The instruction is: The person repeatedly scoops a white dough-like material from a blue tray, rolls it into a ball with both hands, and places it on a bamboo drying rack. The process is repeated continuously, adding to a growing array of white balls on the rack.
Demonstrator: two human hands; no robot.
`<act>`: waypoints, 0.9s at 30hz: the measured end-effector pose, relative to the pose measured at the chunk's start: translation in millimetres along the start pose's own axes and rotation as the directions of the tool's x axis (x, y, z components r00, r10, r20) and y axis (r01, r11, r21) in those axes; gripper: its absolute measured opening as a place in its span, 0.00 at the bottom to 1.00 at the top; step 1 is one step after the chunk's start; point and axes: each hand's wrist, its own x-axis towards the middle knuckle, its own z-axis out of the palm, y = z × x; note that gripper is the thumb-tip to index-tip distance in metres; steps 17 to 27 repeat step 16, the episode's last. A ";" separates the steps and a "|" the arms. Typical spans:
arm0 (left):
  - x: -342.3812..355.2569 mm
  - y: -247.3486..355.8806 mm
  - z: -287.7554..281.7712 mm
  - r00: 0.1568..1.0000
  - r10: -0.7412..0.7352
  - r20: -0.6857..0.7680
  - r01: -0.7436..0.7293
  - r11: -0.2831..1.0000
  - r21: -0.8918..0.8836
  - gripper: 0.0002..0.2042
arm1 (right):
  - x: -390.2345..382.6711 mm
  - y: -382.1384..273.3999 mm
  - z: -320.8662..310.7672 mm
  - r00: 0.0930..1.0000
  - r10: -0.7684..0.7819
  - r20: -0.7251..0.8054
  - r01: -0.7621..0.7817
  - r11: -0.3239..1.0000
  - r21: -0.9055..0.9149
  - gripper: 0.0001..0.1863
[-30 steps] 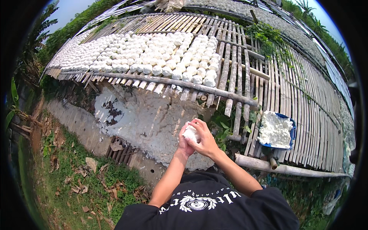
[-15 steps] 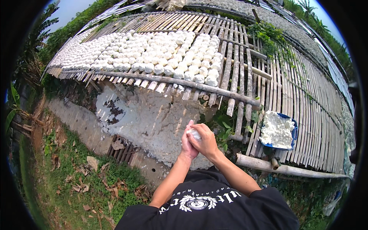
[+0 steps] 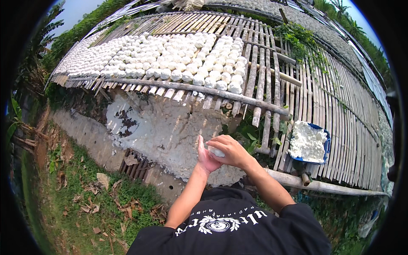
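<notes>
In front of my chest, my right hand (image 3: 231, 151) curls over a lump of white paste (image 3: 216, 151). My left hand (image 3: 205, 158) stands upright beside it, palm toward the lump with its fingers stretched out straight. The heel of the left palm is close against the lump; whether it bears any weight is hard to see. To the right, a blue tub (image 3: 327, 146) heaped with crumbly white paste (image 3: 307, 142) sits on bamboo slats. Many similar white lumps (image 3: 176, 63) lie in rows on the bamboo rack ahead.
A bamboo pole (image 3: 204, 90) edges the rack in front of me, and a thicker one (image 3: 323, 188) runs below the tub. Pale dried residue (image 3: 157, 131) covers the ground under the rack. Vines (image 3: 297, 40) grow through the slats. Grass and dry leaves (image 3: 102, 180) lie at left.
My hands have parted: the left has straightened its fingers and tilted away, while the right has moved slightly right with the lump of white paste. The tub and rack stay put.
</notes>
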 end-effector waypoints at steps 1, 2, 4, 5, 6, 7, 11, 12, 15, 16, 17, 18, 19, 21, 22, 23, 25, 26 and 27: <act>2.0 -0.7 2.8 0.992 0.057 -0.115 -0.050 0.997 0.055 0.50 | 0.9 -1.3 -6.7 0.996 -0.091 -0.002 0.091 0.992 -0.087 0.29; 8.7 -5.8 7.6 0.981 0.121 -0.153 -0.104 0.988 0.118 0.49 | -1.2 -11.9 -4.9 0.995 0.000 -0.096 -0.019 0.980 -0.198 0.29; 13.3 -14.5 13.9 0.955 0.226 -0.192 -0.193 0.965 0.175 0.48 | -3.6 -30.8 5.4 0.944 0.258 -0.206 -0.266 0.964 -0.012 0.30; 12.0 -17.6 16.1 0.961 0.213 -0.179 -0.194 0.974 0.114 0.48 | -2.4 -34.1 10.0 0.881 0.433 -0.191 -0.424 0.901 0.090 0.31; 6.9 -17.9 16.7 0.972 0.180 -0.151 -0.174 0.983 0.051 0.47 | -1.9 -32.2 9.6 0.851 0.517 -0.092 -0.506 0.854 0.121 0.31; 1.7 -15.8 15.9 0.984 0.121 -0.129 -0.126 0.992 -0.032 0.46 | -3.3 -27.1 5.8 0.919 0.382 -0.094 -0.367 0.919 0.142 0.30; -4.4 -3.2 8.4 1.000 0.021 -0.007 -0.022 1.000 -0.008 0.41 | -7.9 -9.9 -7.1 0.989 0.144 0.022 -0.145 0.989 0.002 0.36; 0.7 -5.7 6.2 0.998 -0.032 0.048 0.033 0.999 -0.033 0.39 | -15.7 -15.8 -2.6 0.979 0.200 -0.023 -0.201 0.977 -0.066 0.40; 16.0 -25.8 -5.4 0.961 0.218 -0.173 -0.181 0.961 0.207 0.37 | -13.2 -9.0 32.5 0.943 0.175 -0.284 -0.228 0.960 -0.165 0.21; 18.4 -36.0 -9.7 0.951 0.283 -0.121 -0.247 0.937 0.248 0.38 | -19.6 -9.8 43.6 0.927 0.208 -0.312 -0.261 0.955 -0.139 0.24; 18.4 -36.0 -9.7 0.951 0.283 -0.121 -0.247 0.937 0.248 0.38 | -19.6 -9.8 43.6 0.927 0.208 -0.312 -0.261 0.955 -0.139 0.24; 18.4 -36.0 -9.7 0.951 0.283 -0.121 -0.247 0.937 0.248 0.38 | -19.6 -9.8 43.6 0.927 0.208 -0.312 -0.261 0.955 -0.139 0.24; 18.4 -36.0 -9.7 0.951 0.283 -0.121 -0.247 0.937 0.248 0.38 | -19.6 -9.8 43.6 0.927 0.208 -0.312 -0.261 0.955 -0.139 0.24; 18.4 -36.0 -9.7 0.951 0.283 -0.121 -0.247 0.937 0.248 0.38 | -19.6 -9.8 43.6 0.927 0.208 -0.312 -0.261 0.955 -0.139 0.24; 18.4 -36.0 -9.7 0.951 0.283 -0.121 -0.247 0.937 0.248 0.38 | -19.6 -9.8 43.6 0.927 0.208 -0.312 -0.261 0.955 -0.139 0.24; 18.4 -36.0 -9.7 0.951 0.283 -0.121 -0.247 0.937 0.248 0.38 | -19.6 -9.8 43.6 0.927 0.208 -0.312 -0.261 0.955 -0.139 0.24; 18.4 -36.0 -9.7 0.951 0.283 -0.121 -0.247 0.937 0.248 0.38 | -19.6 -9.8 43.6 0.927 0.208 -0.312 -0.261 0.955 -0.139 0.24; 18.4 -36.0 -9.7 0.951 0.283 -0.121 -0.247 0.937 0.248 0.38 | -19.6 -9.8 43.6 0.927 0.208 -0.312 -0.261 0.955 -0.139 0.24; 18.4 -36.0 -9.7 0.951 0.283 -0.121 -0.247 0.937 0.248 0.38 | -19.6 -9.8 43.6 0.927 0.208 -0.312 -0.261 0.955 -0.139 0.24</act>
